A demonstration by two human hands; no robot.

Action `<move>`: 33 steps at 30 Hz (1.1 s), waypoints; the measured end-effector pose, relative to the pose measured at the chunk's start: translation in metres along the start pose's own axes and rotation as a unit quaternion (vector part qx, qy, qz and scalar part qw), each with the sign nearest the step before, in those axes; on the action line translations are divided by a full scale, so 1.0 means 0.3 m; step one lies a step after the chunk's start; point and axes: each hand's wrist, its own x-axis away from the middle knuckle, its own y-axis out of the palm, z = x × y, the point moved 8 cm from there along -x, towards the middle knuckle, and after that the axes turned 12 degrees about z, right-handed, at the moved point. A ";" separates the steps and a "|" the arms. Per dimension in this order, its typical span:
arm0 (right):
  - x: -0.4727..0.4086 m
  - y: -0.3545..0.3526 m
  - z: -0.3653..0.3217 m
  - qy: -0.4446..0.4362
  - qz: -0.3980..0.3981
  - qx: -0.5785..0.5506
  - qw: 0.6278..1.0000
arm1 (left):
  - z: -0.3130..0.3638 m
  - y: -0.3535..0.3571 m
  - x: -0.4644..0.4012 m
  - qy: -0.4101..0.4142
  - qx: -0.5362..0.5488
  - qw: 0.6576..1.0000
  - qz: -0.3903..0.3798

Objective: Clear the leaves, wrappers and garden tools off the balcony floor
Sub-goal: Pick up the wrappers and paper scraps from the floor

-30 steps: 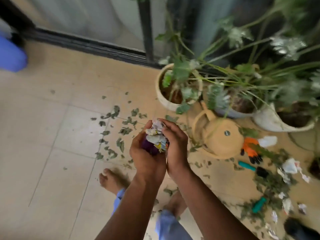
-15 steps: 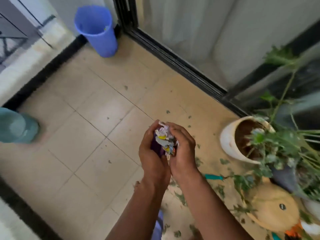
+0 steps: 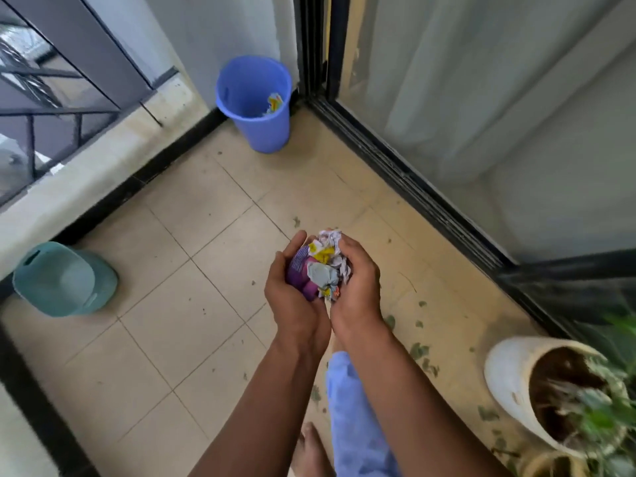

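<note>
Beige tiled floor (image 3: 179, 290), black-framed glass sliding door (image 3: 481, 125), grey wall (image 3: 220, 32), daylight.

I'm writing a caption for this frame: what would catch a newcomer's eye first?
Two hands, left and right, cup a crumpled wad of wrappers mid-frame. A blue bin stands in the far corner with a wrapper inside; leaves dot the tiles near a white plant pot at lower right.

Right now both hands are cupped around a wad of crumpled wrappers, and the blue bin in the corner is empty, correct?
Not quite. Both hands, left and right, do cup the wad of crumpled wrappers, but the blue bin in the corner is not empty: the head view shows a colourful wrapper already inside it.
</note>
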 end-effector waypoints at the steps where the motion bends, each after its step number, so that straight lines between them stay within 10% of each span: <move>1: -0.037 0.042 -0.012 -0.001 0.000 0.006 1.000 | 0.016 0.040 -0.033 -0.002 0.004 1.000 0.005; 21: -0.770 1.096 -0.147 0.112 -0.012 0.058 0.992 | 0.530 0.951 -0.735 -0.007 0.073 0.997 0.036; 33: -1.056 1.427 -0.190 0.162 0.068 0.124 0.977 | 0.766 1.201 -1.106 -0.028 -0.138 0.989 0.037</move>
